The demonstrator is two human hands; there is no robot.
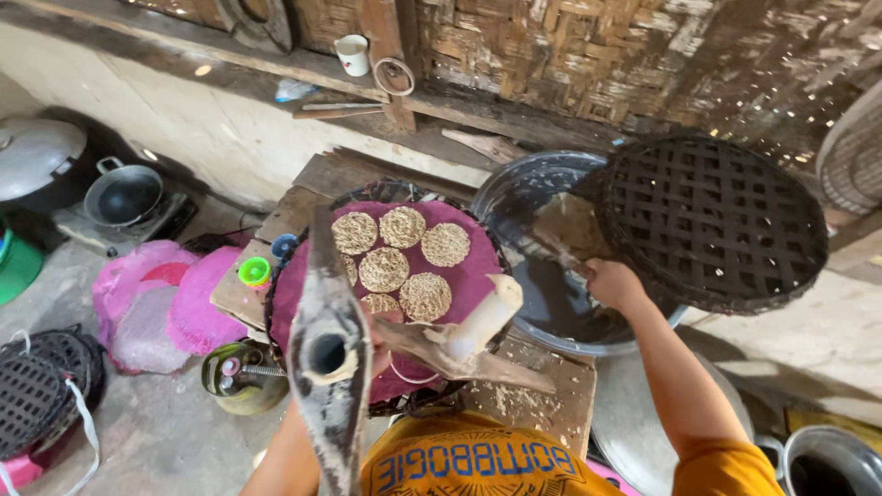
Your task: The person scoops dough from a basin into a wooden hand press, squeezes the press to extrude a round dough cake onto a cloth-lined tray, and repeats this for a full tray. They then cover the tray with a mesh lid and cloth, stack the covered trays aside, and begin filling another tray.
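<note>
Right hand (614, 283) clenched on the rim of a dark woven tray (712, 220), held tilted over a large metal basin (514, 197). Basin interior dark and wet; a flat brownish piece leans inside it just beside the hand.

Left hand (378, 342) mostly hidden behind a wooden press (329, 354); its grip cannot be told. The press has a round hole near its middle and a pale cylinder (482, 317) resting on a wooden arm at its right.

Under the press: a round basket covered by a magenta cloth (473, 276), carrying six round noodle discs (402, 227), close together, some touching. Basket sits on a wooden counter (533, 404).

Counter's left edge: green cap (254, 271) and blue cup (284, 245), just beside the basket.

Floor, left: pink cloths (147, 303), black basket (41, 386), wok (124, 193) on a stove. Shelf above: white mug (353, 54).
</note>
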